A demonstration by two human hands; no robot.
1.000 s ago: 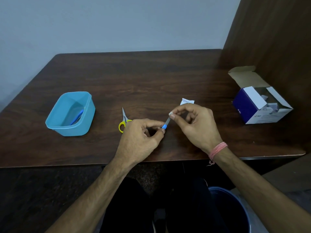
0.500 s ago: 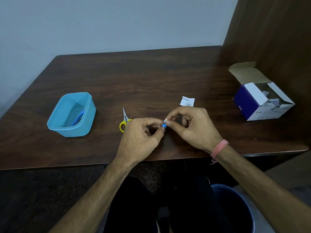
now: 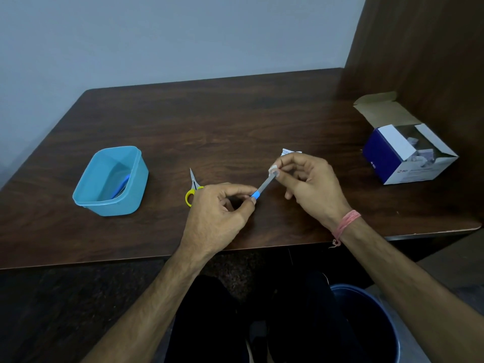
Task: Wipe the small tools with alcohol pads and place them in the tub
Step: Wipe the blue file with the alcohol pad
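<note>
Hands meet over the middle of the table (image 3: 235, 121), and from the head camera, the only view we have, we see both busy with one small tool. Our left hand (image 3: 220, 213) pinches the blue handle of a file (image 3: 263, 187) between thumb and forefinger, the other fingers curled under. The file slants up and to the right, its grey blade running toward our right hand (image 3: 311, 184). That hand pinches a white pad (image 3: 273, 171) round the blade's far tip, thumb and forefinger closed on it, the rest of the fingers loosely bent. A pink thread band (image 3: 345, 226) circles the right wrist.

Scissors (image 3: 193, 188) with yellow loops lie flat on the table just left of our left hand, points aimed away from us; the hand hides part of one loop. Well to the left stands the blue tub (image 3: 86, 197), and we can make out a blue-handled tool (image 3: 123, 186) leaning inside it. A white wrapper (image 3: 288, 151) lies on the table just behind our right hand, partly hidden by the fingers. Near the right edge sits an open box (image 3: 387, 158), blue and white, with small white packets showing inside. Below the table's near edge, at lower right, we see the rim of a dark blue bin (image 3: 366, 294).
</note>
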